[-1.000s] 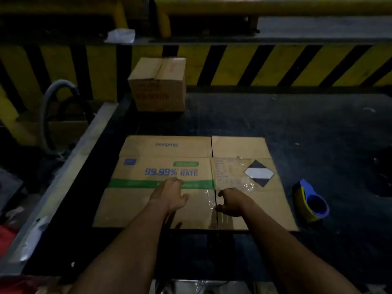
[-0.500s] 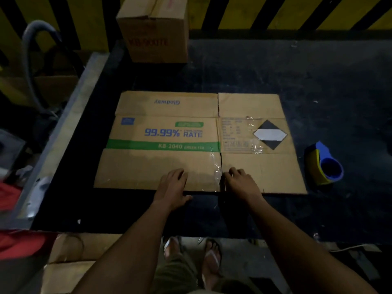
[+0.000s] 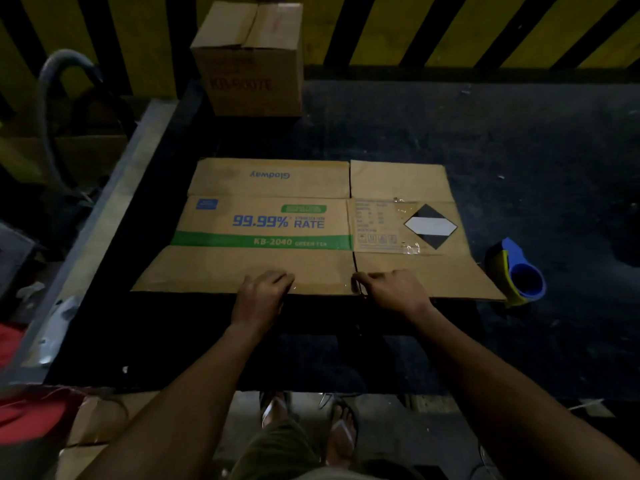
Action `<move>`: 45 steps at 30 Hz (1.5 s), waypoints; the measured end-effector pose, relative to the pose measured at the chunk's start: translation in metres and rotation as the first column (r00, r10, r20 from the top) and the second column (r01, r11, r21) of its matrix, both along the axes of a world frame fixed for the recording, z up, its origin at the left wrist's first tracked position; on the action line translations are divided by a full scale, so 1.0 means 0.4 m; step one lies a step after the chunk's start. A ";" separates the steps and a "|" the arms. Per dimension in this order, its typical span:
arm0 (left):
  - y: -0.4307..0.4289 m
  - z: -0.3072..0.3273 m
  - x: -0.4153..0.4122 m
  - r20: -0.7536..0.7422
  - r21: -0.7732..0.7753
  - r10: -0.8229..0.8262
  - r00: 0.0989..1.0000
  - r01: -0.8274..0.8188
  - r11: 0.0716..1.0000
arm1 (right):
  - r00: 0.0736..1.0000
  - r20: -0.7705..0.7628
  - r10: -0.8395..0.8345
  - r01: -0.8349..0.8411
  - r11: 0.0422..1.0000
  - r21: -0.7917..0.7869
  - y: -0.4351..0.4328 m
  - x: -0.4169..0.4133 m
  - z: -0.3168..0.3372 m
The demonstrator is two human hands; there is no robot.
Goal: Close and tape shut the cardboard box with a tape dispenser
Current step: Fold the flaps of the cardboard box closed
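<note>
cardboard box (image 3: 311, 237) lies flattened, long axis left-right; i have left hand (image 3: 262, 295) and right hand (image 3: 393, 289) with fingers curled, gripping its near edge, and the tape dispenser (image 3: 517, 271) sits just off the box's right end, nearer the right hand.

- The flattened cardboard box (image 3: 277, 237) lies printed side up on the dark table (image 3: 519, 150), reaching away from both hands.
- The left hand (image 3: 261, 294) curls its fingers on the box's near edge.
- The right hand (image 3: 394, 291) is just beside it, fingers bent at the slit between the two near flaps.
- The blue and yellow tape dispenser (image 3: 517, 271) lies on the table right of the right hand, near the box's corner.
- A small closed carton (image 3: 249, 60) stands well beyond the left hand, against a yellow and black striped barrier (image 3: 450, 26).
</note>
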State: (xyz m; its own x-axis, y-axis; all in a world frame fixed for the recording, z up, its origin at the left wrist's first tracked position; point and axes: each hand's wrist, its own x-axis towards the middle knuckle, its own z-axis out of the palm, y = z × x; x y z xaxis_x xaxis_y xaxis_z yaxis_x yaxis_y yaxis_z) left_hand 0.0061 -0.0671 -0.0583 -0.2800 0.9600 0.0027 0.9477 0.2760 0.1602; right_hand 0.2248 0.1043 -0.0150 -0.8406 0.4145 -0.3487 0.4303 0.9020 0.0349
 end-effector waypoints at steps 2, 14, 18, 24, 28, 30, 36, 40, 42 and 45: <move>0.009 0.050 -0.010 0.014 0.077 0.001 1.000 -0.002 0.997 | 0.999 -0.048 0.022 -0.022 1.000 0.003 0.016 -0.004 0.043; 0.161 0.411 -0.052 -0.165 0.491 0.264 0.950 -0.153 0.857 | 0.946 -0.314 0.080 -0.020 0.982 0.190 0.108 -0.073 0.398; 0.212 0.494 -0.018 0.025 0.582 0.466 0.885 -0.392 0.712 | 0.904 -0.428 0.012 0.032 0.995 0.094 0.126 -0.113 0.521; 0.306 0.595 0.045 0.587 0.549 0.359 0.726 -0.683 0.483 | 0.832 -0.532 -0.160 0.186 0.983 -0.006 0.112 -0.180 0.644; 0.343 0.685 0.050 0.813 0.380 0.252 0.525 -0.806 0.453 | 0.767 -0.588 -0.255 0.232 0.966 -0.116 0.129 -0.176 0.681; 0.365 0.711 0.048 0.901 0.267 0.153 0.406 -0.797 0.542 | 0.728 -0.630 -0.271 0.173 0.961 -0.214 0.134 -0.169 0.710; 0.422 0.793 0.044 0.940 0.262 -0.011 0.342 -0.699 0.665 | 0.753 -0.559 -0.347 0.050 0.878 -0.477 0.159 -0.156 0.835; 0.435 0.820 0.013 0.903 0.276 0.019 0.429 -0.613 0.740 | 0.751 -0.560 -0.351 -0.003 0.845 -0.534 0.171 -0.161 0.853; 0.441 0.818 -0.003 0.901 0.253 0.019 0.432 -0.562 0.788 | 0.708 -0.579 -0.403 -0.019 0.810 -0.587 0.164 -0.173 0.824; 0.444 0.796 -0.023 0.903 0.210 0.031 0.428 -0.504 0.838 | 0.632 -0.602 -0.488 -0.075 0.734 -0.675 0.165 -0.190 0.765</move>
State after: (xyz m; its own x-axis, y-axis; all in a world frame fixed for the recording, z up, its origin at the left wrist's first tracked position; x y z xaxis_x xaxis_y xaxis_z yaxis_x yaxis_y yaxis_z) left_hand -0.0030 0.1106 0.2601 -0.6055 0.7942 -0.0504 0.1468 0.1738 0.9738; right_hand 0.1489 0.1701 0.2912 -0.8311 0.5507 0.0771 0.2314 0.4686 -0.8526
